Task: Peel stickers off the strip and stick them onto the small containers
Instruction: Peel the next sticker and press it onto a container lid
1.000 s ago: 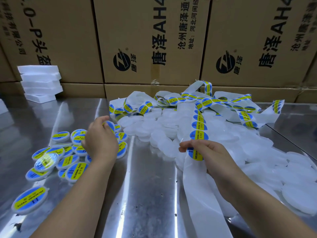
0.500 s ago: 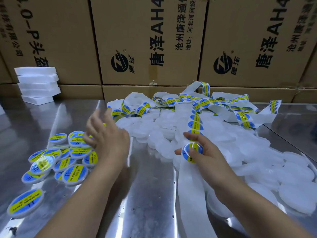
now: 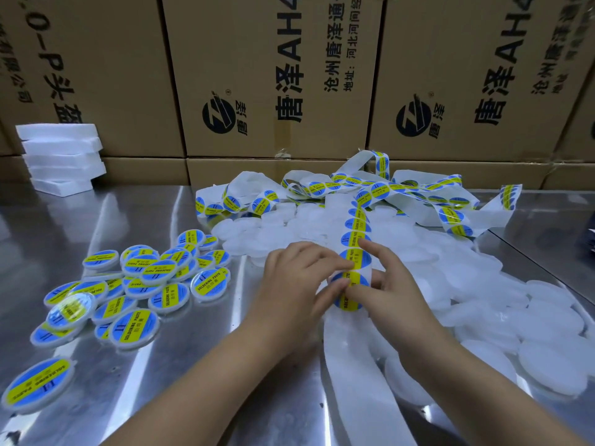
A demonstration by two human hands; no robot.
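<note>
Your left hand [image 3: 294,284] and right hand [image 3: 391,286] meet on one round blue-and-yellow sticker [image 3: 350,302], the nearest one left on the strip [image 3: 358,225]. Your left thumb and forefinger curl in and pinch at the sticker's left edge. Your right thumb lies across its face, your right forefinger stretches up along the strip's right edge beside the next sticker, and the rest of that hand's fingers are curled behind the strip, holding it. Whether the sticker has lifted off its backing cannot be told.

From your hands the strip runs away from you, over the heap of plain containers [image 3: 483,284], into a loose tangle by the far wall. Towards you, its bare white backing [image 3: 354,381] trails down across the table [image 3: 225,365] between your forearms.

The plain translucent containers spread from the middle out to the right. The labelled containers [image 3: 154,272] lie in an overlapping pile to the left of your left hand, with a single labelled container [image 3: 37,384] alone at the near left.

Printed cardboard boxes [image 3: 273,75] stand along the far edge, and a stack of white slabs [image 3: 61,156] sits at the far left against them.
</note>
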